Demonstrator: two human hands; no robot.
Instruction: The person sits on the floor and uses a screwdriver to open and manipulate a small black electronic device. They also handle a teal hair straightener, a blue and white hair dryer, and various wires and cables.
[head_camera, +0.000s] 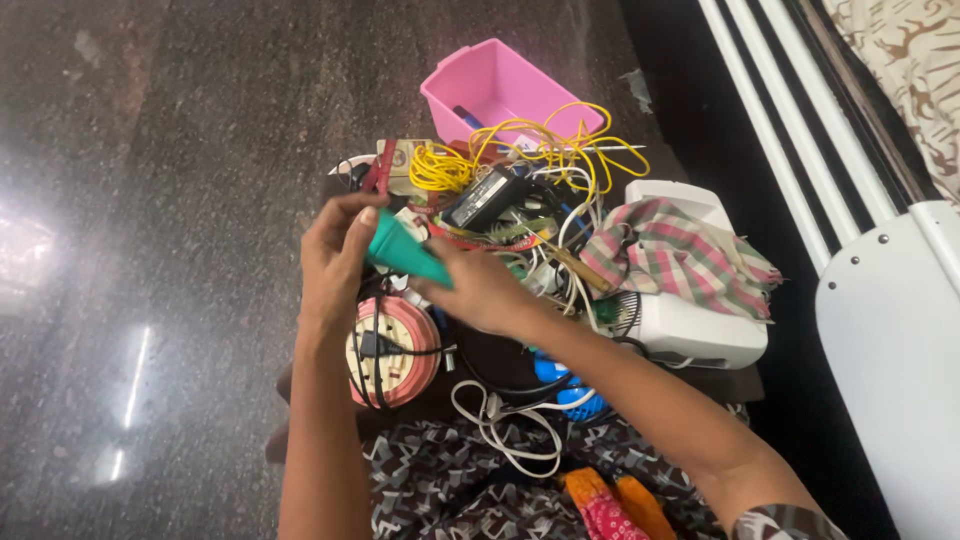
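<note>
Teal plastic fills the space between my hands: a cone-shaped piece (405, 255), wide end up by my left thumb, narrow end running down under my right palm. My left hand (335, 250) is closed on its upper end, fingers curled over the rim. My right hand (480, 290) wraps the lower end, fingers folded around it, so both hands grip the same piece above the heap.

Directly below my left wrist lies a round pink and cream cable reel (392, 350) with a black plug and cord across its face. Just beyond my fingers sits a black power adapter (485, 197), with a tangle of yellow wire (535, 145) spilling over it toward a pink plastic bin (505, 85) at the far side. To the right, a checked pink and green cloth (680, 255) drapes over a white boxy appliance (700, 335). A white cable (510, 430) loops near my lap, close to something blue (570, 395) that I cannot make out. Everything rests over a dark polished floor (150, 200).
</note>
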